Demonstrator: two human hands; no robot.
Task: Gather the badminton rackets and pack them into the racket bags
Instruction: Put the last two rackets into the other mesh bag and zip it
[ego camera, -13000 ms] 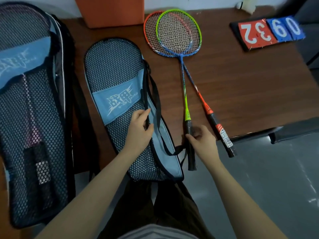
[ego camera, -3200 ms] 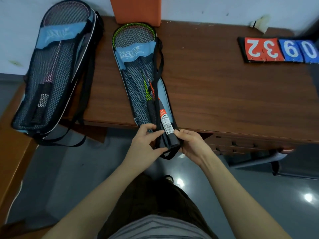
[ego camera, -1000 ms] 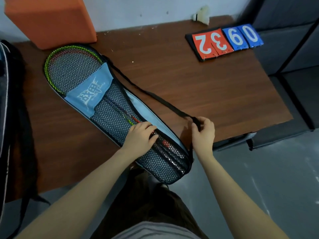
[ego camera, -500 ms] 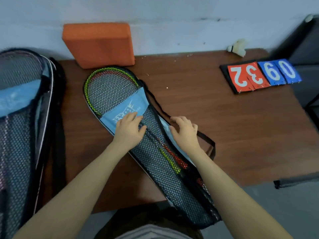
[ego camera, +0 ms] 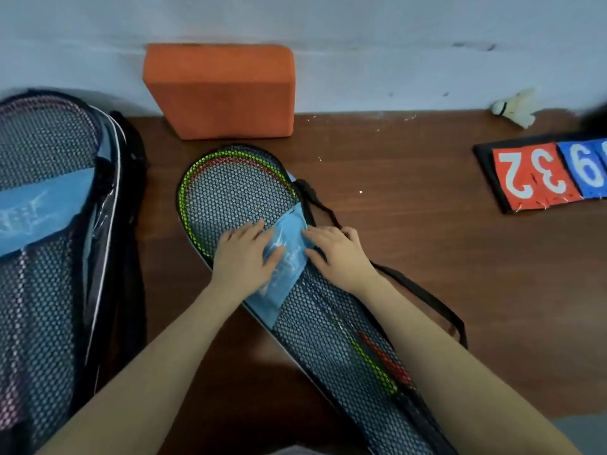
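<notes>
both hands, left [ego camera: 244,257] and right [ego camera: 338,254], lie flat, grip released, on the racket bag [ego camera: 236,195].

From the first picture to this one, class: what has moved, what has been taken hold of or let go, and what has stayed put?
The two rackets, once loose on the table, now lie inside the mesh racket bag. The right hand has let go of the handle; both it and the left hand now press flat near the blue band. The second bag, orange block, score cards and shuttlecock stayed.
</notes>
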